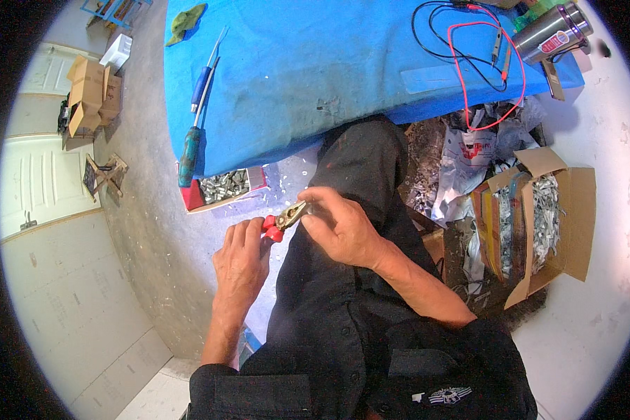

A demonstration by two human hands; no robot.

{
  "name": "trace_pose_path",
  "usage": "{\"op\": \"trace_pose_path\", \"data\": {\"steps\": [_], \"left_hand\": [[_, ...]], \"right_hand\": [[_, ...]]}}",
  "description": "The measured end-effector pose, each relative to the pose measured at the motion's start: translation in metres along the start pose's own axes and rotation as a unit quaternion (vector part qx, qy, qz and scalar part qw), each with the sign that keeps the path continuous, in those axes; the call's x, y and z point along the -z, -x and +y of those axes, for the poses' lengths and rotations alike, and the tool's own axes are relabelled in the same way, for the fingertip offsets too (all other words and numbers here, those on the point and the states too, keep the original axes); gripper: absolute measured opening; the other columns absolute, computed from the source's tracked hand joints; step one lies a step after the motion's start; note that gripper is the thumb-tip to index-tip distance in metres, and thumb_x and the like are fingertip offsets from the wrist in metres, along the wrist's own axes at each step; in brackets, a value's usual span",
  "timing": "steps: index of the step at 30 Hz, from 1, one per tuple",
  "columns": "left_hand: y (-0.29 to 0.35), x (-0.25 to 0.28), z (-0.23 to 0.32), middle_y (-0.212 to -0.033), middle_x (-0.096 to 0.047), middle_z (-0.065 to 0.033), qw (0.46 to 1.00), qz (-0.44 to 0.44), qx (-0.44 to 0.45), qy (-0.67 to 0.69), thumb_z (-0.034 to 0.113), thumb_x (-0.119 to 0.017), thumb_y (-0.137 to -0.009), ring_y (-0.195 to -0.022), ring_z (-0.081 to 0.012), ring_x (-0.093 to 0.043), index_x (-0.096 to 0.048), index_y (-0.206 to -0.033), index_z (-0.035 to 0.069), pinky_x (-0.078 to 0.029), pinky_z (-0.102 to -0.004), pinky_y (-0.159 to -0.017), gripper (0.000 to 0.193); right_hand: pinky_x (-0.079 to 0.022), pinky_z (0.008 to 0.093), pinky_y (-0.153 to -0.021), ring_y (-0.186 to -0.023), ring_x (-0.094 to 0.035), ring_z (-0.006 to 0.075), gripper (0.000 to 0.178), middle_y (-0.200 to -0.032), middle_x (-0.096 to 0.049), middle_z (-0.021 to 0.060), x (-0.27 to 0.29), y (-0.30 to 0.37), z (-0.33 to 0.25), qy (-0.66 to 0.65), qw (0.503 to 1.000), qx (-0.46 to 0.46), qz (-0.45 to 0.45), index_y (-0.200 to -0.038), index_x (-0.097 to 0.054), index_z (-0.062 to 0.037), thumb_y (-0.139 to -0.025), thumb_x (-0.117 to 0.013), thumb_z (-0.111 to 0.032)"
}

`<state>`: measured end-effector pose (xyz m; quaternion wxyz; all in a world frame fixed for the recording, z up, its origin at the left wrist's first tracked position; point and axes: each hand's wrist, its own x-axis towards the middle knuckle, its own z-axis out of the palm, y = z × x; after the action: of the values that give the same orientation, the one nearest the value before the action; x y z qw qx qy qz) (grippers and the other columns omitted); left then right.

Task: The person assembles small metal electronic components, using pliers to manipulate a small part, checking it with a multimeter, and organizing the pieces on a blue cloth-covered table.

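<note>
My left hand (241,257) is closed round the red handles of a pair of pliers (285,217), held above my dark-trousered leg. The metal jaws point up and to the right, toward my right hand (344,228). Its thumb and fingers are pinched together at the jaw tips, around a small dark piece that I cannot make out. Just beyond my hands, below the table's edge, a red and white box (259,183) holds many small metal cylinders (224,186).
Two screwdrivers (190,150) lie on the blue-covered table (280,63). Red and black test leads (455,52) hang over its edge near a steel thermos (551,33). To the right, an opened cardboard box (574,231) holds metal pieces. Cartons (87,87) stand far left.
</note>
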<state>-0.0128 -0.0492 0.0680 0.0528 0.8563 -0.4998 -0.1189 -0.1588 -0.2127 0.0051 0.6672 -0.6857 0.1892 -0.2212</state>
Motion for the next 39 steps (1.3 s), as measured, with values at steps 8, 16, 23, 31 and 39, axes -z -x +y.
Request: {"op": "trace_pose_path", "data": {"steps": [8, 16, 23, 31, 39], "left_hand": [[0.006, -0.013, -0.014, -0.094, -0.074, -0.0170, 0.974, -0.064, 0.002, 0.219, 0.006, -0.073, -0.093, -0.080, -0.0336, -0.073, -0.066, -0.118, 0.005, -0.056, -0.0399, -0.069, 0.026], [0.009, -0.008, -0.014, -0.087, -0.073, -0.0108, 0.939, -0.136, 0.103, 0.300, 0.010, -0.067, -0.099, -0.076, -0.0186, -0.068, -0.066, -0.121, 0.003, -0.053, -0.0345, -0.070, 0.023], [0.011, -0.003, -0.010, -0.122, -0.068, -0.0161, 0.991, -0.005, -0.001, 0.134, 0.003, -0.074, -0.089, -0.108, -0.0358, -0.067, -0.060, -0.133, 0.006, -0.055, -0.0438, -0.089, 0.047], [0.007, 0.009, -0.015, -0.128, -0.065, -0.0111, 1.000, -0.015, -0.009, 0.010, 0.003, -0.077, -0.082, -0.117, -0.0343, -0.064, -0.059, -0.134, 0.009, -0.056, -0.0457, -0.089, 0.055], [0.005, 0.018, -0.016, -0.113, -0.067, -0.0080, 0.997, -0.014, -0.058, -0.050, 0.014, -0.077, -0.087, -0.103, -0.0304, -0.066, -0.061, -0.122, 0.008, -0.057, -0.0426, -0.073, 0.039]], "right_hand": [[-0.056, 0.0407, -0.095, -0.109, -0.072, 0.0296, 0.041, -0.118, -0.071, 0.0222, 0.002, 0.002, 0.007, -0.044, 0.998, 0.022, -0.033, -0.138, -0.050, 0.0026, -0.098, -0.060, -0.006], [-0.055, 0.0363, -0.097, -0.112, -0.069, 0.0237, 0.042, -0.127, -0.068, 0.0173, 0.004, -0.003, 0.006, -0.065, 0.996, 0.022, -0.049, -0.139, -0.048, 0.0025, -0.099, -0.060, -0.003], [-0.054, 0.0301, -0.095, -0.110, -0.065, 0.0138, 0.042, -0.127, -0.066, 0.0114, 0.003, -0.001, 0.002, -0.093, 0.994, -0.023, -0.058, -0.139, -0.048, 0.0029, -0.099, -0.060, 0.000], [-0.058, 0.0331, -0.072, -0.091, -0.072, 0.0201, 0.044, -0.119, -0.073, 0.0171, 0.002, -0.001, 0.004, -0.033, 0.999, -0.001, -0.040, -0.137, -0.050, 0.0001, -0.099, -0.068, -0.010], [-0.056, 0.0335, -0.067, -0.083, -0.070, 0.0182, 0.038, -0.112, -0.074, 0.0152, 0.003, -0.001, 0.002, -0.015, 0.998, 0.012, -0.053, -0.131, -0.054, -0.0005, -0.095, -0.066, -0.005]]}}
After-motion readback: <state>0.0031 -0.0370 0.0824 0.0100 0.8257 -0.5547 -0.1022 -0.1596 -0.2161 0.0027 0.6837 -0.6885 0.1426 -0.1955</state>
